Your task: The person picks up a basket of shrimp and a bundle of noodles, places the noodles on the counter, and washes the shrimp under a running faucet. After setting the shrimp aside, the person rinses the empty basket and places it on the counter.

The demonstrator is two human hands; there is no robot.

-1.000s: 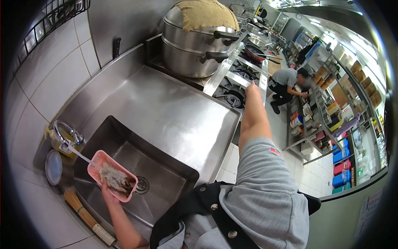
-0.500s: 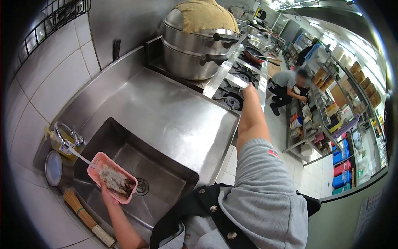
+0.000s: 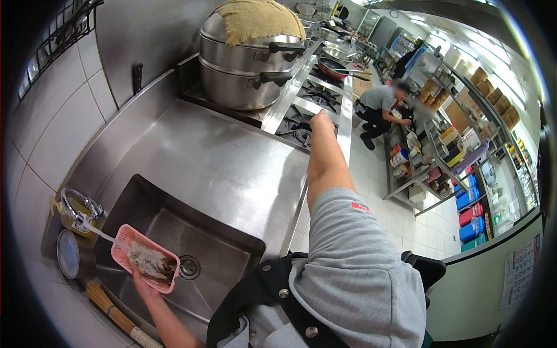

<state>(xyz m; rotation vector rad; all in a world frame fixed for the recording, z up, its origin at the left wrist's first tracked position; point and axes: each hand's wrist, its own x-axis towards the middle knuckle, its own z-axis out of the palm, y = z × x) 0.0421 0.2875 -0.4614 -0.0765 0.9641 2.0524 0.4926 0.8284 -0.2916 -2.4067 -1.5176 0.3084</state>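
Note:
My left hand [image 3: 143, 284] grips the near side of a pink plastic basket [image 3: 119, 256], tilted slightly over the sink [image 3: 220, 249]. Inside lies wet, whitish and brown food [image 3: 148, 260], its kind unclear. Water runs onto it through a pale tube from the faucet [image 3: 81, 203]. My right arm stretches far forward, so that my right hand [image 3: 322, 120] overlaps the gas stove [image 3: 294, 129] near the closest burner. Its fingers are hidden behind the hand itself.
A large steel steamer [image 3: 238, 81] with a cloth [image 3: 264, 22] stands behind the counter [image 3: 203, 151]. Beside the sink are a brush of thin sticks [image 3: 110, 307] and a metal container [image 3: 68, 255]. A person [image 3: 380, 104] crouches by shelves [image 3: 400, 188] at right.
The camera view has shifted, moving most of the scene leftward. My left hand still holds the basket under the water, and my right arm stays stretched toward the stove.

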